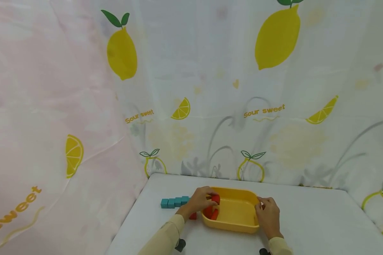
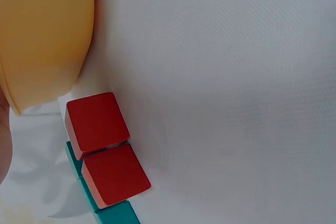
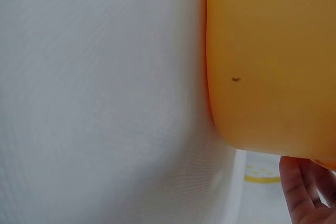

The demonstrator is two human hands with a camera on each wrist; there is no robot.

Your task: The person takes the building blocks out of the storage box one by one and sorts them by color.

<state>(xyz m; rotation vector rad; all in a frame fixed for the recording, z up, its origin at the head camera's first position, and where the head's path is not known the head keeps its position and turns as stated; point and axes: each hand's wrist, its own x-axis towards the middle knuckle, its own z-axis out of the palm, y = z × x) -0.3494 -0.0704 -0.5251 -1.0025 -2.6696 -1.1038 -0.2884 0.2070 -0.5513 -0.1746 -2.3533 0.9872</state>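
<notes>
In the head view a yellow plastic tray (image 1: 236, 226) sits on the table with several red blocks (image 1: 214, 214) at its left end. My left hand (image 1: 200, 200) reaches over the left wall and pinches a red block (image 1: 215, 198) between thumb and fingers. At the opposite end my right hand (image 1: 269, 215) grips the tray's rim. Its fingers (image 3: 296, 190) show against the tray (image 3: 273, 72) in the right wrist view. Two red cubes (image 2: 98, 121) lie outside the tray in the left wrist view, where the pinched block is hidden.
Left of the tray, a row of teal cubes (image 1: 171, 203) extends across the white table (image 1: 316, 219). Teal cubes (image 2: 118, 214) also adjoin the red ones. A lemon-print curtain (image 1: 210, 88) hangs behind the table. Dark objects (image 1: 180, 245) show by both wrists.
</notes>
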